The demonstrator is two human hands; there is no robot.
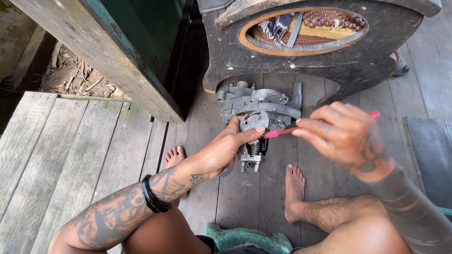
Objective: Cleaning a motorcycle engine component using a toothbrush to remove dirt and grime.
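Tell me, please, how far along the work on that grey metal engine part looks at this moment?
Done: the grey engine part is off any machine, standing on the plank floor. In hand: the left hand steadies it while the right hand points a red-handled tool at its round cover. Left: spring and lower fittings are still attached; nothing lies removed beside it.

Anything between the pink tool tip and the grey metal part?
Nothing visible. The right hand holds the pink tool with its tip at the grey metal part, beside the left hand's thumb.
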